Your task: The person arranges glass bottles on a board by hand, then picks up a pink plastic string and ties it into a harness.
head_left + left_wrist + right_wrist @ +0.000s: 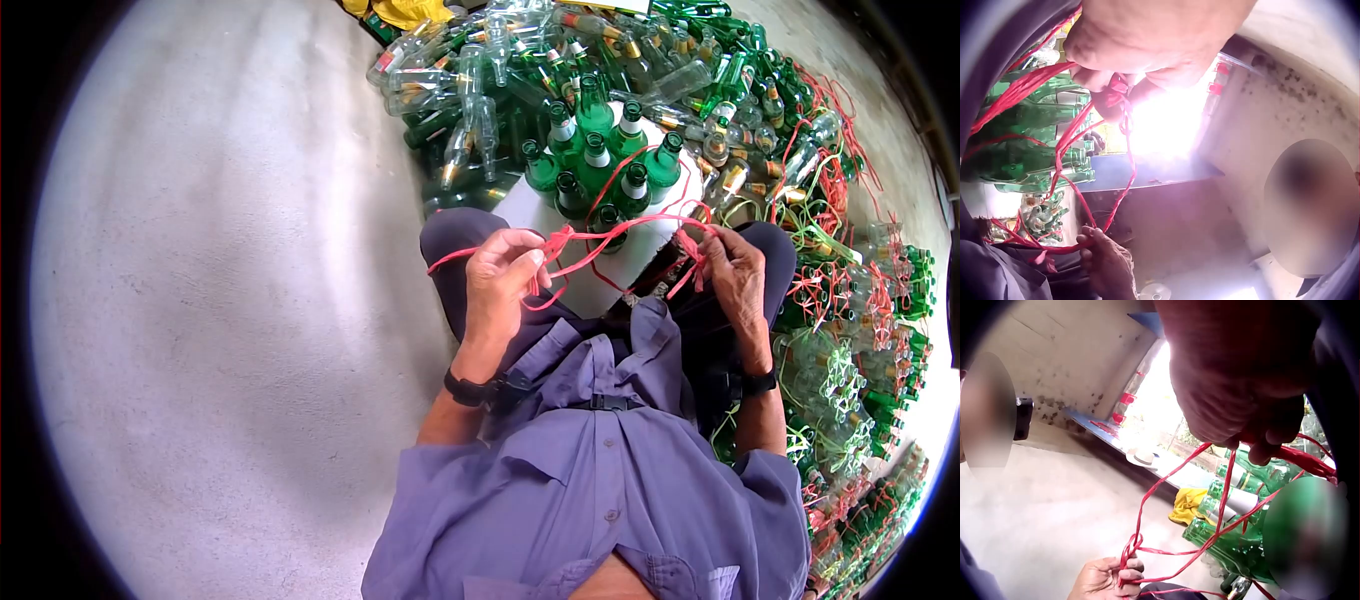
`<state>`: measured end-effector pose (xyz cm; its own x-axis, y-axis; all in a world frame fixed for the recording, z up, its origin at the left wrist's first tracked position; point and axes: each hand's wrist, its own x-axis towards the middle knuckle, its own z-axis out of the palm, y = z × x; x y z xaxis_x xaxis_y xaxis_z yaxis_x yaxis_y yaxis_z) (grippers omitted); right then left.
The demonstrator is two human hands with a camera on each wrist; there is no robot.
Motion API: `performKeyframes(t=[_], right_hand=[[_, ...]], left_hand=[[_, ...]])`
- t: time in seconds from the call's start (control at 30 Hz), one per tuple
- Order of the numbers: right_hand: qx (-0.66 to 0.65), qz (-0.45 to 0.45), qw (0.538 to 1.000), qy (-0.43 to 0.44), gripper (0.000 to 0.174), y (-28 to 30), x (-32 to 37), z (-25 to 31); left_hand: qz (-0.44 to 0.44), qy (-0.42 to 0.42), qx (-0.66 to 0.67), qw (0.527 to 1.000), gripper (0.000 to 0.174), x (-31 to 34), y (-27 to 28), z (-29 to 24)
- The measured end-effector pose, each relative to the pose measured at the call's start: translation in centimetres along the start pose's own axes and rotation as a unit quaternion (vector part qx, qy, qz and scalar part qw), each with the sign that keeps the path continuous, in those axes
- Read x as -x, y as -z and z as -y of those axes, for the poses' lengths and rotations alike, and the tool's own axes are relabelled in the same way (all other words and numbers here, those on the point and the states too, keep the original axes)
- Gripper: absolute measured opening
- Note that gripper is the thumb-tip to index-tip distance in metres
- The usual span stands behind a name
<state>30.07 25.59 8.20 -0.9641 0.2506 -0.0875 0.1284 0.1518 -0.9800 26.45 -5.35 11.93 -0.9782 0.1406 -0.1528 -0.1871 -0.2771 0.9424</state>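
Red plastic twine stretches in loose loops between both hands, above the lap. Its knotted part is pinched by the left hand between thumb and fingers, with a tail trailing left. Across from it, the right hand grips another bunch of the same twine. Several green bottles stand upright in a tight cluster just beyond the hands, on a white board. Strands of twine pass over and around the nearest bottles. In the right wrist view, looped twine crosses in front of the bottle necks.
Loose clear and green bottles lie heaped behind the cluster. Bundles of bottles tied with red and green twine line the right side. Bare pale floor stretches along the left. A yellow cloth or bag lies at the far end.
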Motion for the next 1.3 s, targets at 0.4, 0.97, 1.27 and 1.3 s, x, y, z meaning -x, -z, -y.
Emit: performKeyframes(t=[0.4, 0.97, 1.27, 1.3], right_hand=[[-0.147, 0.203, 0.963, -0.098, 0.016, -4.3, 2.3, 3.7], [-0.216, 0.278, 0.924, -0.148, 0.018, -4.3, 2.6, 2.7], [-0.345, 0.224, 0.900, -0.141, 0.020, -1.2, 1.1, 2.6], [-0.369, 0.230, 0.888, -0.149, 0.019, -1.0, 1.0, 2.5]], left_hand=[[0.086, 0.136, 0.228, 0.960, 0.019, 0.8, -2.9, 2.3], [0.041, 0.104, 0.013, 0.994, 0.010, -0.2, -2.7, 2.7], [0.037, -0.020, -0.129, 0.991, 0.017, -0.9, -2.3, 2.7], [0.038, -0.020, -0.128, 0.991, 0.017, -0.9, -2.2, 3.0]])
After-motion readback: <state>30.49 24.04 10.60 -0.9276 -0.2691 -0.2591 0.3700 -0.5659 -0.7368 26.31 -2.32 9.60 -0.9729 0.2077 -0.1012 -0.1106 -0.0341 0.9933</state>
